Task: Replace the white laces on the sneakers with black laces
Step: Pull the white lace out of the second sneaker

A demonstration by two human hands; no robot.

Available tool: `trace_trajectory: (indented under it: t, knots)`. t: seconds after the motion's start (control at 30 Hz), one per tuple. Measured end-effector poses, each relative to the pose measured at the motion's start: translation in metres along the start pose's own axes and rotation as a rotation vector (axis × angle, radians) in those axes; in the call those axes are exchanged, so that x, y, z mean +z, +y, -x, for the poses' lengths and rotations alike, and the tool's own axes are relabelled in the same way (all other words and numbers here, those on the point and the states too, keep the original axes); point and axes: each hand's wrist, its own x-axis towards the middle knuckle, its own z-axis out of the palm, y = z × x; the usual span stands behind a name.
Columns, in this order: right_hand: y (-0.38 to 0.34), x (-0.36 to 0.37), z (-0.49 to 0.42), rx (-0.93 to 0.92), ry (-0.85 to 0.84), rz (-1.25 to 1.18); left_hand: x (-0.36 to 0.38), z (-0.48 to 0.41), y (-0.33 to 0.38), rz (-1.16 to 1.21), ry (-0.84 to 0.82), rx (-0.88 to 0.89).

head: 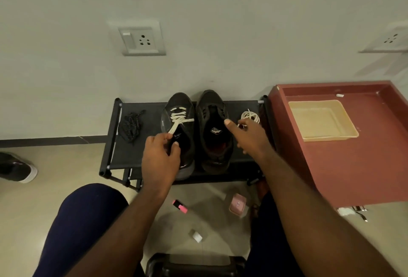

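Two dark sneakers stand side by side on a low black rack [240,106]. The left sneaker [176,111] still carries a white lace [178,118] through its eyelets. The right sneaker [215,126] has bare eyelets. A bundle of black laces [130,127] lies on the rack to the left. A coiled white lace [250,117] lies to the right. My left hand [160,157] grips the left sneaker's tongue at the loose lace end. My right hand [247,136] hovers between the right sneaker and the coiled lace, fingers spread, thumb up; whether it touches the coil is hidden.
A red-brown table [375,166] with a beige tray [351,132] stands at the right. On the floor lie a pink highlighter [180,206], a pink box [237,205] and a small white piece [196,236]. Another shoe [15,167] sits at far left. My knees frame the bottom.
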Motion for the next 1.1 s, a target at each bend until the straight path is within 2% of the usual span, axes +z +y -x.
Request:
trace_trajectory:
  t: [0.1,0.17,0.23,0.37,0.5,0.57,0.63,0.73,0.93,1.1]
  knots:
    - [-0.003,0.025,0.028,0.012,-0.069,0.137,0.004,-0.004,-0.019,-0.085,-0.146,-0.171]
    - [-0.004,0.035,0.034,0.038,-0.045,0.112,0.006,-0.005,-0.027,0.016,-0.232,-0.31]
    - [-0.006,0.036,0.034,0.077,0.03,0.023,0.007,-0.004,-0.031,0.101,-0.256,-0.369]
    - [-0.006,0.03,0.033,0.082,0.206,-0.033,0.006,-0.007,-0.03,0.164,-0.254,-0.369]
    - [-0.001,0.031,0.031,0.042,0.31,-0.008,0.007,-0.01,-0.031,0.192,-0.268,-0.397]
    - [-0.002,0.032,0.033,0.078,0.264,0.017,0.007,-0.011,-0.032,0.196,-0.268,-0.397]
    - [-0.006,0.034,0.038,0.136,0.133,0.049,0.009,-0.012,-0.034,0.2,-0.267,-0.395]
    - [-0.005,0.039,0.039,0.228,0.009,-0.054,0.01,-0.012,-0.034,0.263,-0.284,-0.425]
    - [-0.004,0.041,0.039,0.217,0.153,-0.21,0.011,-0.014,-0.038,0.334,-0.307,-0.46]
    - [-0.003,0.033,0.04,0.205,0.172,-0.21,0.013,-0.015,-0.039,0.36,-0.301,-0.467]
